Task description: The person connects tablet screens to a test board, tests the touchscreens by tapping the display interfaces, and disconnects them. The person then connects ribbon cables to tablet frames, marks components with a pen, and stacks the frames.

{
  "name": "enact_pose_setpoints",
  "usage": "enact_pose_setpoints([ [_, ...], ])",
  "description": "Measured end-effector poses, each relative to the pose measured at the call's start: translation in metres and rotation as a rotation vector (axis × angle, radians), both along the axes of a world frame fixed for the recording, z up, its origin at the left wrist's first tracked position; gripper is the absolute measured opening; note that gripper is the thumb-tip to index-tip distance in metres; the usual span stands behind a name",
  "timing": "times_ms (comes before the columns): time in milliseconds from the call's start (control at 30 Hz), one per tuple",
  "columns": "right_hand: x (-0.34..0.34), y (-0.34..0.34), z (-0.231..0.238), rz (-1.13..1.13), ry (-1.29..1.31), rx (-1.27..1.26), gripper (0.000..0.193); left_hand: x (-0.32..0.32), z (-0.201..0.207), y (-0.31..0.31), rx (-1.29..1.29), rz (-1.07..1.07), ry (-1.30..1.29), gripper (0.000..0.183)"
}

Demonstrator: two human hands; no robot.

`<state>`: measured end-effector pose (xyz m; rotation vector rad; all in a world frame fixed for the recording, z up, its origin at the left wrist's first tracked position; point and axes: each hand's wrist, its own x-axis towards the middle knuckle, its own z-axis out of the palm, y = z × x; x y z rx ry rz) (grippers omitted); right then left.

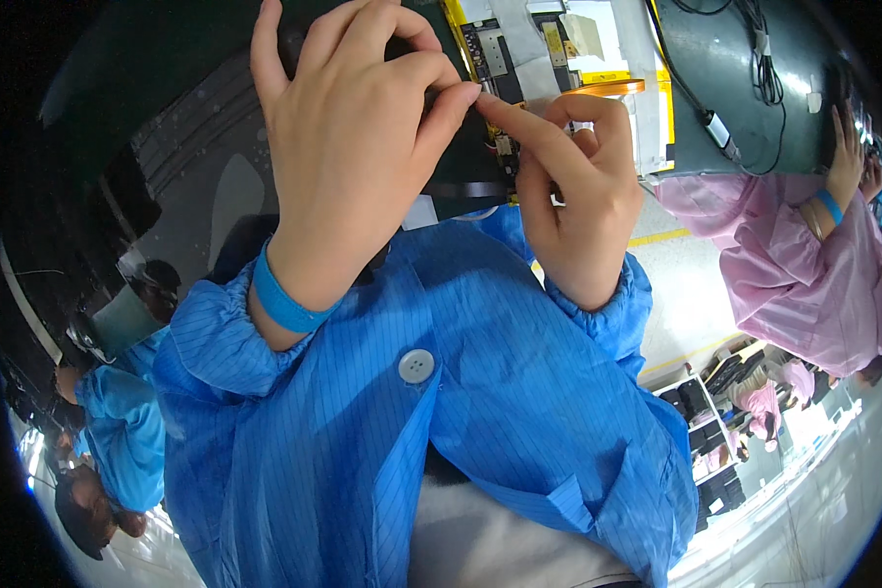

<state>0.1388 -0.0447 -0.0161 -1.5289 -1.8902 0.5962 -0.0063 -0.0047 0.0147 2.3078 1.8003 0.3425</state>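
My left hand reaches in at the upper middle, its thumb and index finger pinched together at the left edge of an opened electronic device. Whatever lies between those fingertips is too small or hidden to see. My right hand is beside it, its index finger stretched to the left thumb tip and its other fingers curled. A slim orange tool sticks out from these curled fingers; its working end is hidden. The device shows dark circuit boards, grey tape and yellow edging, with part of it under my right hand.
A black cable with a metal plug lies right of the device on the dark green bench. A coiled cable is farther right. At the right sits a person in a pink smock; people in blue are at the left.
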Motion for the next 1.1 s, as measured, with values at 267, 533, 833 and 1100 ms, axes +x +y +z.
enact_pose_setpoints([
  [267, 0.014, -0.004, 0.01, -0.056, 0.19, -0.02, 0.041, -0.011, 0.002, 0.004, 0.204, -0.112, -0.128, 0.018],
  [533, 0.034, -0.01, 0.008, -0.098, 0.525, -0.137, 0.047, 0.003, 0.0, -0.022, 0.152, -0.368, -0.238, 0.02],
  [833, 0.011, 0.005, 0.006, -0.053, 0.622, -0.157, 0.048, -0.003, 0.006, -0.02, 0.257, -0.217, -0.073, 0.015],
  [1100, 0.008, 0.013, 0.006, -0.074, 0.649, -0.128, 0.045, -0.001, 0.002, -0.012, 0.333, -0.222, -0.027, 0.015],
])
